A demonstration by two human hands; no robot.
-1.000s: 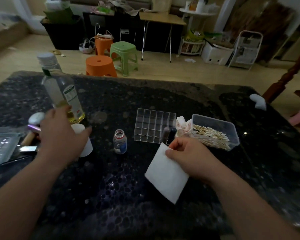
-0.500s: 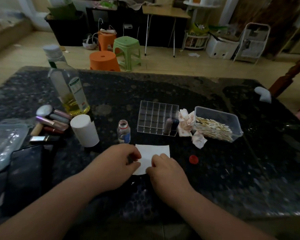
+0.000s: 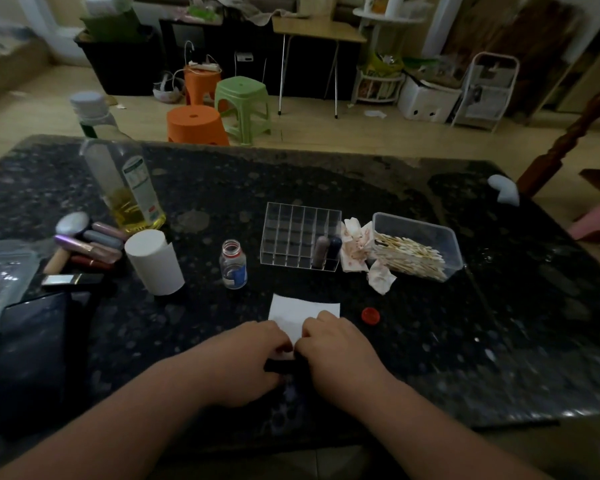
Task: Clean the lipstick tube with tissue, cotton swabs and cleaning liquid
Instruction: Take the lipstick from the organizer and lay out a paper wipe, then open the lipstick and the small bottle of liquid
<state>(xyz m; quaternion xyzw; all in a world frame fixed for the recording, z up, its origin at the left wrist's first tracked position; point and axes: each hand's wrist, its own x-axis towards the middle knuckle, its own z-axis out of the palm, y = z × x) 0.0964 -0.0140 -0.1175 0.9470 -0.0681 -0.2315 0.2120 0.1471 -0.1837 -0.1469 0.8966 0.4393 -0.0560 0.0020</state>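
My left hand and right hand meet, both grips curled round the black lipstick tube over the tissue.

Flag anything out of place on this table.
The small bottle stands uncapped; a red cap lies loose right of the flat tissue. Red-stained crumpled tissues litter the gap between organiser and swab box.

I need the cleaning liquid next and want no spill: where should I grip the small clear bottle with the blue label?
Take the small clear bottle round its labelled body, from the near side. It stands upright and uncapped, the round red cap lying apart, so a side grip likely keeps it vertical.
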